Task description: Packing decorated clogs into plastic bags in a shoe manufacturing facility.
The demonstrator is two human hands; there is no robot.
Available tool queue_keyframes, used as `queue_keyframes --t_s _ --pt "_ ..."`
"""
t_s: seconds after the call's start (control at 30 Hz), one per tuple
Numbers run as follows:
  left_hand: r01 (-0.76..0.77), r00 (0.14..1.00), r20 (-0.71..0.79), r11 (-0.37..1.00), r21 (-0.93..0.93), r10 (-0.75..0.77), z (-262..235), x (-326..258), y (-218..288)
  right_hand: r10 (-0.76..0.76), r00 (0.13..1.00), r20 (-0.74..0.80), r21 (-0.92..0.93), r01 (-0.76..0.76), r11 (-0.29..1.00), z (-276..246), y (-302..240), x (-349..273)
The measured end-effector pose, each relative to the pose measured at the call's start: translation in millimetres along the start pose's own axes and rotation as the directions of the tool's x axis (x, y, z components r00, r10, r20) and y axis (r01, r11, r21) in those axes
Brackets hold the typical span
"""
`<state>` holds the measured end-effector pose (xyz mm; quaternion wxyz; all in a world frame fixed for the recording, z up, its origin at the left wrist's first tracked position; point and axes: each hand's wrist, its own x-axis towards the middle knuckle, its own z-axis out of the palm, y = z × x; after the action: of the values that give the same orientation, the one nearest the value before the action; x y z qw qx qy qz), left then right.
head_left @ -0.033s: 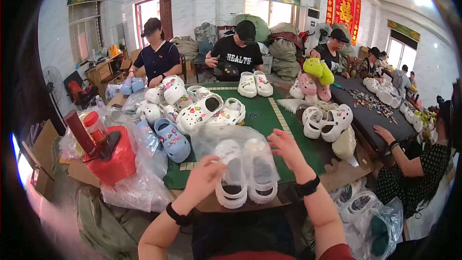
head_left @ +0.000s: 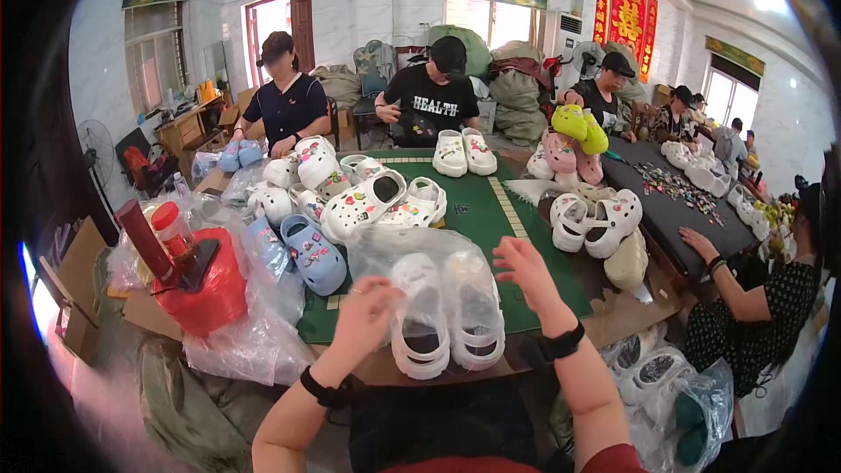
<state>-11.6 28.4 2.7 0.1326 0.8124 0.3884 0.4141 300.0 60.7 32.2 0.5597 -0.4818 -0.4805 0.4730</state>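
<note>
A pair of white clogs, the left clog [head_left: 420, 346] and the right clog [head_left: 478, 349], stands side by side at the near edge of the table. A clear plastic bag [head_left: 385, 250] lies over their far parts, while the heel straps face me. My left hand [head_left: 370, 308] is beside the left clog, its fingers loosely bent and apart near the bag's edge. To the right of the bag, my right hand [head_left: 526, 273] is raised with its fingers spread, holding nothing.
Decorated white clogs [head_left: 363, 206] and a blue clog [head_left: 314, 254] are piled beyond my left hand. A red plastic-wrapped bundle [head_left: 201, 293] stands at left. More white clogs [head_left: 604, 223] sit at right on the green table covering [head_left: 473, 206]. Co-workers sit around the tables.
My left hand has drawn slightly left, away from the left clog. My right hand stays almost in place, and the plastic has shifted a little over the clogs.
</note>
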Motion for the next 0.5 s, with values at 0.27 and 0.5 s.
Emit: queue_keyframes --t_s 0.27,0.5 --pt "0.246 0.849 -0.197 0.697 -0.673 -0.490 -15 37 -18 -0.057 0.977 0.206 -0.752 0.195 0.629 32 4 -76" --pt "0.166 0.849 -0.232 0.657 -0.735 -0.475 -10 47 -6 0.048 0.971 0.232 -0.940 0.211 0.269 74 26 -65"
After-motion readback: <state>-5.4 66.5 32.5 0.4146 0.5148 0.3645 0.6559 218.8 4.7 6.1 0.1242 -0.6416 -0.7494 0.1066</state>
